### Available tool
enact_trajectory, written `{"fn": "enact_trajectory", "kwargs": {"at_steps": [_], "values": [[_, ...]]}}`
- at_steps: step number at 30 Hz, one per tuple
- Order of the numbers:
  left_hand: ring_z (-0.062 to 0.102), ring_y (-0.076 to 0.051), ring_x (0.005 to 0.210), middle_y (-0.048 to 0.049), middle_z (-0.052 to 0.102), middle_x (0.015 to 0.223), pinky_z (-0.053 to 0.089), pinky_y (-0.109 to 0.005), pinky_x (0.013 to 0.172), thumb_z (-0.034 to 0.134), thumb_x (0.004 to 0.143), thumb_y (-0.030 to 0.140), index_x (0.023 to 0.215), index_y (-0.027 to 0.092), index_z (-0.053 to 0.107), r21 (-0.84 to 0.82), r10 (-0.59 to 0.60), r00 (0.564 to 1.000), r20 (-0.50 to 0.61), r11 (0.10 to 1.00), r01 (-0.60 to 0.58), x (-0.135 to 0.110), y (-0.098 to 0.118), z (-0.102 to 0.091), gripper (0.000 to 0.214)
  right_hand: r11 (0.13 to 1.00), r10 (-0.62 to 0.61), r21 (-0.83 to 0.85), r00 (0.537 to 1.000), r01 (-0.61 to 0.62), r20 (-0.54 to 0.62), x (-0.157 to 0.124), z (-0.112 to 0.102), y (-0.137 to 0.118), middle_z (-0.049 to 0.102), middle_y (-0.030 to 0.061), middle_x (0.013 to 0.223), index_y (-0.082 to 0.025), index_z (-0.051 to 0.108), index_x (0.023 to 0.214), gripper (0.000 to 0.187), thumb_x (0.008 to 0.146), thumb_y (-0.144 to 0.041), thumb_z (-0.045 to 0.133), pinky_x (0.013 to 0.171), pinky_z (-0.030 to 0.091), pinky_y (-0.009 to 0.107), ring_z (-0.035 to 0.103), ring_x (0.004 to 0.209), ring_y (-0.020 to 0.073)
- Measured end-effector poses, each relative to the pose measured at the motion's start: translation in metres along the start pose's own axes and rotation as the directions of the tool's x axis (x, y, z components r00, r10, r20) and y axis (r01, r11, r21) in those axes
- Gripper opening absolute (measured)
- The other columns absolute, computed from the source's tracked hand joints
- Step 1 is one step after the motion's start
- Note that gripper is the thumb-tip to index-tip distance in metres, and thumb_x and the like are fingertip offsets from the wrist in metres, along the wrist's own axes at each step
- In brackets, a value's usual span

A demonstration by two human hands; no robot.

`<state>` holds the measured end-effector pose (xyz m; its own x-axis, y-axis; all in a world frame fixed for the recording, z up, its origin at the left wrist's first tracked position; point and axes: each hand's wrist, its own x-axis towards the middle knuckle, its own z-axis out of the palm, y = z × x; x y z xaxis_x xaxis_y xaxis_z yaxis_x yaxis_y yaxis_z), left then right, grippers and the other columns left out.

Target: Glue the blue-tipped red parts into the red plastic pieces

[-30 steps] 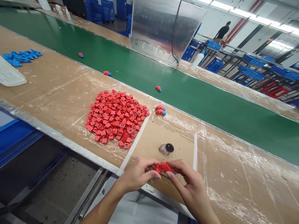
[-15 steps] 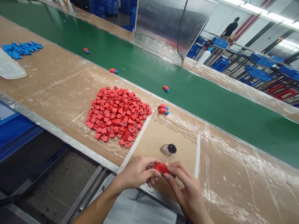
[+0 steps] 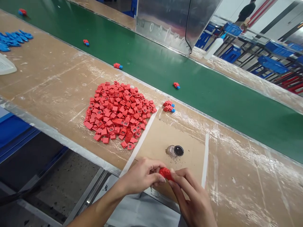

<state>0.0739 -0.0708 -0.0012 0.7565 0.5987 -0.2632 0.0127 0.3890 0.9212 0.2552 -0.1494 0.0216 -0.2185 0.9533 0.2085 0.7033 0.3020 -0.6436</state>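
Observation:
My left hand [image 3: 142, 176] and my right hand [image 3: 193, 197] meet at the near edge of the cardboard-covered bench [image 3: 59, 82], both pinching one small red plastic piece [image 3: 165, 173] between their fingertips. Just beyond them lies a small clear jar with a dark opening [image 3: 175, 151], on its side. A large pile of red square pieces [image 3: 118, 113] lies to the left of the hands. Two red-and-blue assembled pieces [image 3: 169, 106] sit at the bench's far edge.
A green conveyor belt [image 3: 213, 94] runs behind the bench carrying single red-and-blue pieces [image 3: 176, 85]. Blue parts [image 3: 14, 38] and a white tray [image 3: 6, 66] lie far left. A metal housing [image 3: 165, 22] stands behind the belt. A person [image 3: 246, 11] stands far off.
The two red parts seen between my fingers a second ago have closed into one piece. The pieces on the belt have drifted right. My head has tilted down a little.

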Motion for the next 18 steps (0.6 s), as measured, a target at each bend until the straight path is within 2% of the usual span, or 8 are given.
{"fn": "enact_trajectory", "kwargs": {"at_steps": [4, 12, 15, 18], "values": [[0.049, -0.008, 0.057, 0.0018, 0.053, 0.062, 0.037, -0.018, 0.053, 0.055, 0.086, 0.019, 0.085, 0.011, 0.064, 0.069, 0.007, 1.000, 0.011, 0.998, -0.008, 0.000, 0.003, -0.002, 0.012, 1.000, 0.006, 0.019, 1.000, -0.006, 0.009, 0.001, 0.003, 0.001, 0.050, 0.0072, 0.094, -0.018, 0.055, 0.115, 0.023, 0.097, -0.006, 0.046, 0.067, 0.046, 0.023, 0.054, 0.079, 0.0136], [0.051, -0.010, 0.058, 0.0007, 0.055, 0.066, 0.041, -0.019, 0.054, 0.055, 0.087, 0.023, 0.094, 0.012, 0.064, 0.070, 0.003, 1.000, 0.021, 0.998, -0.005, 0.002, -0.003, -0.003, 0.016, 0.999, 0.039, -0.022, 0.998, -0.038, 0.043, 0.006, -0.001, -0.004, 0.051, 0.0051, 0.094, -0.020, 0.055, 0.115, 0.019, 0.101, -0.014, 0.043, 0.068, 0.045, 0.021, 0.055, 0.079, 0.0118], [0.049, -0.009, 0.058, 0.0009, 0.054, 0.069, 0.041, -0.020, 0.054, 0.057, 0.088, 0.027, 0.103, 0.013, 0.064, 0.042, -0.003, 1.000, 0.015, 0.999, 0.002, 0.004, -0.008, -0.005, 0.023, 0.998, 0.064, 0.031, 0.998, -0.063, -0.025, 0.009, 0.004, -0.004, 0.054, 0.0043, 0.094, -0.020, 0.057, 0.108, 0.015, 0.101, -0.018, 0.044, 0.071, 0.046, 0.021, 0.057, 0.082, 0.0120], [0.053, -0.010, 0.070, -0.0007, 0.058, 0.085, 0.044, -0.020, 0.063, 0.064, 0.084, 0.026, 0.120, 0.019, 0.060, 0.072, 0.033, 0.998, -0.046, 0.997, -0.030, 0.002, -0.006, -0.003, 0.037, 0.984, 0.142, 0.121, 0.982, -0.128, -0.121, 0.012, 0.012, -0.005, 0.059, 0.0032, 0.097, -0.021, 0.058, 0.107, 0.013, 0.100, -0.022, 0.047, 0.071, 0.048, 0.020, 0.059, 0.084, 0.0121]]}}
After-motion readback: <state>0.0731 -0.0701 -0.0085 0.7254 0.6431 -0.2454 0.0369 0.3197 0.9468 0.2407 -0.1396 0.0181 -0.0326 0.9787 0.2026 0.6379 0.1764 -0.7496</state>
